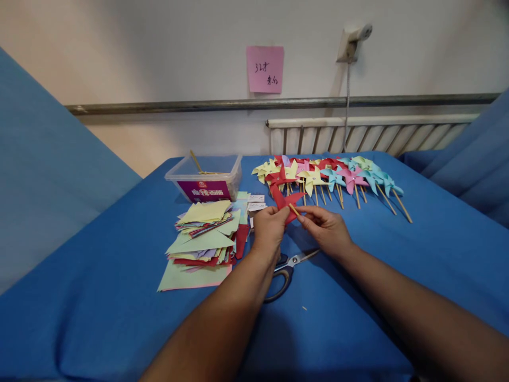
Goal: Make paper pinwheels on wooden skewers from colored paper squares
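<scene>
My left hand (270, 228) is closed on a red paper pinwheel (280, 199), pinching it near its middle. A short length of wooden stick (294, 210) shows against the red paper, between the two hands. My right hand (326, 229) has its thumb and forefinger closed at the near end of this stick. The far end of the stick is hidden by the paper and my left fingers. Below the hands, scissors (293, 261) with dark handles lie partly spread on the blue cloth, partly covered by my left forearm.
Left of my hands rises a stack of coloured paper (202, 239). Behind it stands a clear plastic box (234, 178) with sticks inside. Small white boxes (256, 199) sit beside the stack. Finished pinwheels (352, 178) on sticks lie in rows at the back right of the blue-covered table (417, 265).
</scene>
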A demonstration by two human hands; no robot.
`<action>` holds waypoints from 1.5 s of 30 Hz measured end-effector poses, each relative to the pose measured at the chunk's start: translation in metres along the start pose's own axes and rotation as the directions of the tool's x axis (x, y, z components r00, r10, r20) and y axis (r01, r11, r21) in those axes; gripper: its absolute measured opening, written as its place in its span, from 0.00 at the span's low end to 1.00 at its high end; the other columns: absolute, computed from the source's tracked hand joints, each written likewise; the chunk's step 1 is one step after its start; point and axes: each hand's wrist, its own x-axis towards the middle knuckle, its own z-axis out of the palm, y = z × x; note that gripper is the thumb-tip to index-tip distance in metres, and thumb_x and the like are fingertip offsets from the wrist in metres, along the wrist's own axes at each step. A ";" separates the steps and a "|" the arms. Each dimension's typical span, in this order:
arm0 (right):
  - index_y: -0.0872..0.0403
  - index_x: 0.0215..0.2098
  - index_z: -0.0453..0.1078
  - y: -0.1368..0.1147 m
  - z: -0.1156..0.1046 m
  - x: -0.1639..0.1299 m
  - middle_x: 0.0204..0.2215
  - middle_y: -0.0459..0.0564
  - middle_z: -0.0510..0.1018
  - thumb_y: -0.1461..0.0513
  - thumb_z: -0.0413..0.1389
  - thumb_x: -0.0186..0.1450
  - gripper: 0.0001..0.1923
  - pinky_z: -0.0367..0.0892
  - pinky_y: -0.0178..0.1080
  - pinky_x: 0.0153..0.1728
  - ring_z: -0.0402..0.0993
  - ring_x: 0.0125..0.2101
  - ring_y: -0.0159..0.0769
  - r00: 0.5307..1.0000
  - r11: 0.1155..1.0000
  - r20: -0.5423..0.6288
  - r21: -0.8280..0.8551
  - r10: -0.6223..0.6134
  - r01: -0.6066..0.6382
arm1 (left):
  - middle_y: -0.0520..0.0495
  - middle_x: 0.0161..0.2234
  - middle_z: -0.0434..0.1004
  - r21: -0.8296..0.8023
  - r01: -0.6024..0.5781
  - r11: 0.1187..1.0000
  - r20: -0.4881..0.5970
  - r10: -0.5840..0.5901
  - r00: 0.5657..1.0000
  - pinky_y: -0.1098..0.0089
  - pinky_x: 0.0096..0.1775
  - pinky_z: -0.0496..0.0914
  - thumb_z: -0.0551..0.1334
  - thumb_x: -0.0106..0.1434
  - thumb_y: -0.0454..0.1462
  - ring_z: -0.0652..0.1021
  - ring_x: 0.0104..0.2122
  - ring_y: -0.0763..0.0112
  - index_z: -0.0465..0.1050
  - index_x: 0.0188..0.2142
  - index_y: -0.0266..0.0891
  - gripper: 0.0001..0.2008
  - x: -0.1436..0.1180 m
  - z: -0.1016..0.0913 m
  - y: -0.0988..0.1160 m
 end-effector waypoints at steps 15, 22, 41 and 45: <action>0.51 0.43 0.76 0.007 -0.003 0.002 0.29 0.46 0.80 0.58 0.55 0.62 0.13 0.67 0.33 0.25 0.73 0.25 0.31 0.998 0.981 -0.005 -0.182 -0.061 0.059 | 0.56 0.14 0.59 -0.032 -0.020 0.999 -0.008 0.020 1.000 0.75 0.20 0.52 0.69 0.43 0.40 0.58 0.16 0.80 0.65 0.15 0.36 0.15 -0.003 0.001 0.000; 0.49 0.47 0.74 0.001 -0.004 -0.002 0.36 0.48 0.81 0.59 0.53 0.65 0.14 0.69 0.35 0.31 0.77 0.33 0.36 0.984 0.906 0.016 -0.386 -0.180 0.172 | 0.55 0.14 0.61 0.001 -0.040 0.999 -0.010 0.040 0.999 0.74 0.21 0.52 0.69 0.45 0.42 0.60 0.17 0.79 0.67 0.16 0.36 0.15 -0.001 0.003 -0.003; 0.49 0.49 0.72 -0.012 -0.009 -0.006 0.37 0.52 0.80 0.59 0.46 0.70 0.15 0.68 0.39 0.37 0.76 0.37 0.39 0.955 0.665 0.163 -0.688 -0.246 0.289 | 0.55 0.16 0.63 -0.063 -0.044 0.997 0.043 0.047 0.998 0.74 0.23 0.55 0.66 0.46 0.39 0.61 0.19 0.79 0.68 0.17 0.36 0.11 -0.006 0.004 0.001; 0.52 0.51 0.68 -0.012 -0.007 -0.006 0.41 0.52 0.80 0.60 0.47 0.69 0.15 0.67 0.38 0.37 0.77 0.38 0.39 0.959 0.693 0.113 -0.670 -0.259 0.266 | 0.55 0.17 0.65 -0.092 -0.074 0.993 0.061 0.079 0.995 0.74 0.24 0.57 0.66 0.46 0.39 0.62 0.19 0.79 0.69 0.18 0.36 0.10 -0.007 0.005 0.002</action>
